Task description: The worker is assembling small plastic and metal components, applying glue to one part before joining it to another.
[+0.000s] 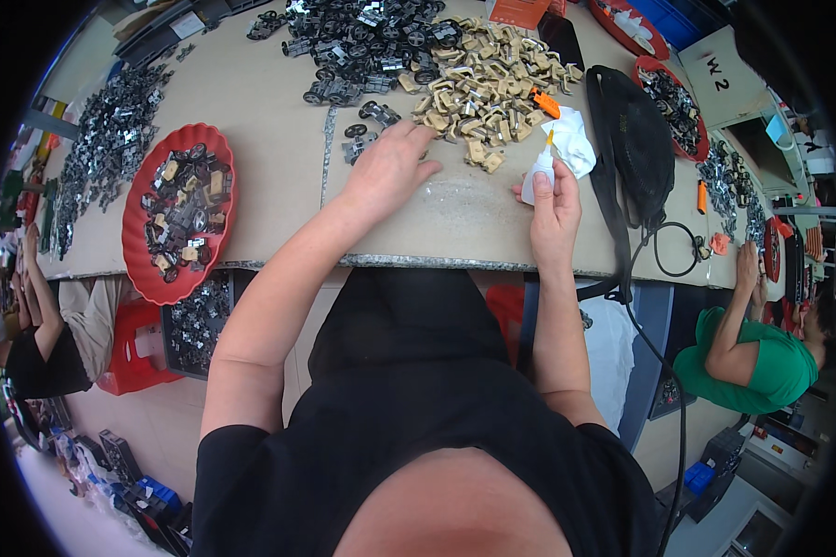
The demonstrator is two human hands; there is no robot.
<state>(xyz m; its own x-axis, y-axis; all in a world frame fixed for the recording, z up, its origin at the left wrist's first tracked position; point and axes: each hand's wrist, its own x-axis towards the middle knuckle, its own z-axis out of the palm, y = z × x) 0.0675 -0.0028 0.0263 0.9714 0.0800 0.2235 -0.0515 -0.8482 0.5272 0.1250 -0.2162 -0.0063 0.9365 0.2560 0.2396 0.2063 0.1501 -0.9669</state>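
My left hand [390, 172] lies low over the tabletop, palm down, with its thumb held apart from the fingers. Its fingertips are beside small dark wheeled toy chassis [378, 113] and the near edge of a heap of tan plastic parts [492, 79]. I see nothing in its grasp, though the underside of the fingers is hidden. In my right hand [557, 218] is a small white squeeze bottle [540, 170], its yellow nozzle pointing up. Just beyond the bottle lies a crumpled white tissue [571, 139].
A pile of dark chassis [367, 42] stands at the back. At left are a red scalloped bowl [227, 223] of assembled pieces and scattered grey parts [111, 139]. An orange cutter [545, 103], a black bag [632, 139] and cables lie right. Co-workers sit on both sides.
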